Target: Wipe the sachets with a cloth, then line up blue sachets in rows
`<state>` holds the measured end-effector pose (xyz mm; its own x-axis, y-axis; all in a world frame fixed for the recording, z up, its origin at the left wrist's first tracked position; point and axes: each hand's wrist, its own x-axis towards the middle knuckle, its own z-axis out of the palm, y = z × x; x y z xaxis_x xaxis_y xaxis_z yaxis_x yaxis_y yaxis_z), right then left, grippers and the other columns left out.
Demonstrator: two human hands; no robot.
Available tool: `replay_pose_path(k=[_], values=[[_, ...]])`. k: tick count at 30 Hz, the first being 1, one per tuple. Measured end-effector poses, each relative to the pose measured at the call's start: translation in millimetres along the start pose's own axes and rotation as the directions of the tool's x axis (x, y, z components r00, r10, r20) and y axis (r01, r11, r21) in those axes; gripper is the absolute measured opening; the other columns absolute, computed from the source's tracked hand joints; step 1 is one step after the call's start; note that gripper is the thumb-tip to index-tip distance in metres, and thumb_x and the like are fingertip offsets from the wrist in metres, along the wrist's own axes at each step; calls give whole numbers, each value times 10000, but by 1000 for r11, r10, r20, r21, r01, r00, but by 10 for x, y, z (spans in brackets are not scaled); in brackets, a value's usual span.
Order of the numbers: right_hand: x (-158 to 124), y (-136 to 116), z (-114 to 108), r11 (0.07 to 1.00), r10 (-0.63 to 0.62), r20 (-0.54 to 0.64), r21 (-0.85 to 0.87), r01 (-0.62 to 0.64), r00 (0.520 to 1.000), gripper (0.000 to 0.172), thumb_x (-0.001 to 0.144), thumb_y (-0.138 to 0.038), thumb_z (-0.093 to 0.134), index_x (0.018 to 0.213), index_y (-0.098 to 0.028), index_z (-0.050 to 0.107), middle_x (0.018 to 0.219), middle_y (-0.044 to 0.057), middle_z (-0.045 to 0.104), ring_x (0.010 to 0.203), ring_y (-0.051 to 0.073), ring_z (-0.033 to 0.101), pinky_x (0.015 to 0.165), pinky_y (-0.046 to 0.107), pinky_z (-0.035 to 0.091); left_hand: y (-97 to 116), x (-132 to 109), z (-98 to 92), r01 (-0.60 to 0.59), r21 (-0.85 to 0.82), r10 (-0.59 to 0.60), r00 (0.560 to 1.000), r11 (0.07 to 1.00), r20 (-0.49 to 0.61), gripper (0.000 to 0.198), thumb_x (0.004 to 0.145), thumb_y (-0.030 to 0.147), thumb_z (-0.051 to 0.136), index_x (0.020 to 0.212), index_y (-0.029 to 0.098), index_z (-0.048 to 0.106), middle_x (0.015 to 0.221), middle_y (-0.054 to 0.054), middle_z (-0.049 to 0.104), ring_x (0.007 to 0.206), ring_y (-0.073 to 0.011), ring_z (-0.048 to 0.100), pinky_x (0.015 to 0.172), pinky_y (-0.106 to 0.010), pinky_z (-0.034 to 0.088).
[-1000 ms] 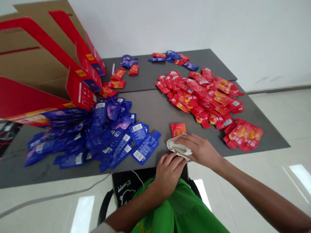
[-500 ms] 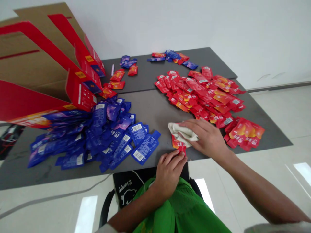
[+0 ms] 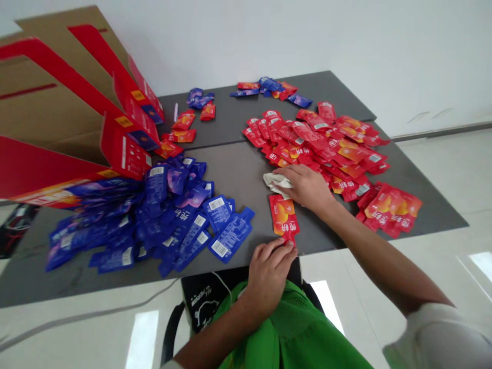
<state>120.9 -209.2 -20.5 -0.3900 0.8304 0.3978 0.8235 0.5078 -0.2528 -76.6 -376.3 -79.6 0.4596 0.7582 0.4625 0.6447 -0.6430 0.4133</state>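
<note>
Red and orange, a single pouch (image 3: pixel 283 212) lies flat near the front edge of the grey table (image 3: pixel 234 166) in the head view, its printed face up and its narrow end toward the person. The left hand (image 3: pixel 268 269) rests its fingertips on that narrow end; whether the thumb pinches it from below cannot be told. Apart from it, the right hand (image 3: pixel 307 188) is clamped on a folded off-white cloth (image 3: pixel 277 183), just beyond the pouch's far end. Behind and to the right of that hand spreads a heap of red pouches (image 3: pixel 307 141), with a smaller red stack (image 3: pixel 394 207) nearer the right edge. On the left lies a large pile of blue pouches (image 3: pixel 169 205), against red cardboard cartons (image 3: pixel 134 148). A slim pale-purple stick (image 3: pixel 176 111) lies beyond, near loose red and blue pouches (image 3: pixel 202 100).
</note>
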Motion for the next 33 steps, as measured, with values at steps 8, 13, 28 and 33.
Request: replay_pose_path(k=[8, 13, 28, 33], values=[[-842, -512, -452, 984, -114, 50, 140, 106, 992, 412, 1028, -323, 681, 1430, -252, 626, 1323, 88, 752, 1164, 279, 714, 950, 403, 591, 7, 22, -23, -6, -14, 7, 1000, 1000, 16, 197, 1076, 237, 625, 1233, 229, 744, 1235, 23, 794, 1185, -193, 666, 953, -384, 482], [-930, -443, -169, 983, -84, 143, 175, 58, 986, 407, 1002, -319, 719, 1396, -245, 646, 1317, 85, 756, 1122, 278, 722, 905, 401, 610, 11, 19, -31, 10, -26, -9, 999, 1000, 46, 190, 1053, 229, 666, 1227, 232, 742, 1221, 32, 794, 1189, -196, 659, 958, -390, 482], [-895, -388, -426, 963, 245, -353, 196, -184, 903, 286, 990, -382, 748, 1251, -266, 742, 1159, 59, 805, 1031, 252, 763, 946, 385, 601, 1, 472, -301, 149, -57, -138, 976, 987, 167, 225, 1086, 277, 603, 1298, 247, 672, 1186, -21, 756, 1084, -234, 662, 924, -420, 521], [-1507, -434, -358, 834, 539, -305, 324, -446, 785, 338, 955, -494, 761, 1180, -244, 788, 1091, 70, 817, 924, 258, 775, 873, 387, 614, -183, 971, -257, 290, 188, -317, 939, 938, 132, 558, 1080, 362, 598, 1554, 93, 474, 1520, -212, 561, 1339, -346, 554, 1099, -479, 501]])
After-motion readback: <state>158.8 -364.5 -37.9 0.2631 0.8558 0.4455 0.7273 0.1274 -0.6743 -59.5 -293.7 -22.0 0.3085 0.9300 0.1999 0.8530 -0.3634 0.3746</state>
